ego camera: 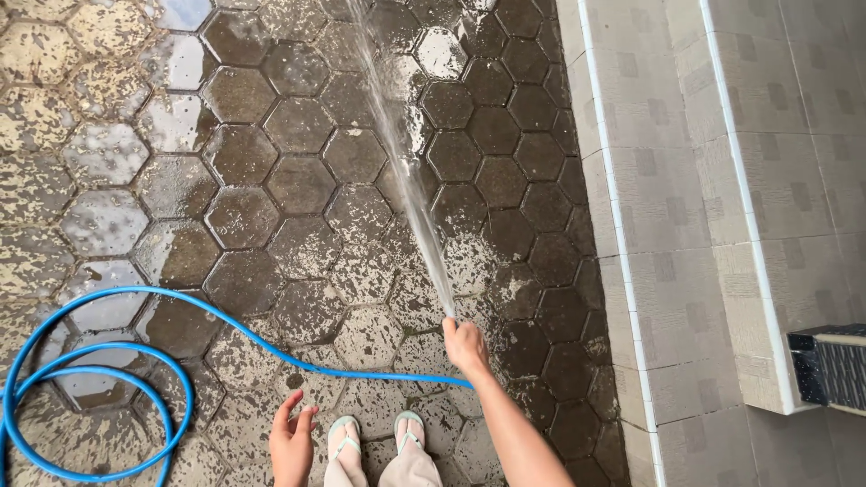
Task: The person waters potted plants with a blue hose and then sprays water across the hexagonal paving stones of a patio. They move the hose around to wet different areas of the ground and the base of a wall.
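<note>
Right hand point(465, 344) grips the end of a blue hose point(99, 361), sending a water jet point(406, 171) far across wet hexagonal pavers point(298, 185). Left hand point(292, 442) hangs loosely open and holds nothing, near the person's sandalled feet point(374, 433). Behind the grip, the hose trails left and loops on the ground at near left. Tiled steps point(686, 225) rise along the right, a dark grate point(830, 365) at their edge.

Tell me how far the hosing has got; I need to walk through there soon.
The hexagonal pavers are already wet and dark ahead. The right hand holds the blue hose, jetting water forward; the left hand hangs free. Pale grit patches near the feet remain, and the tiled steps look dry.
</note>
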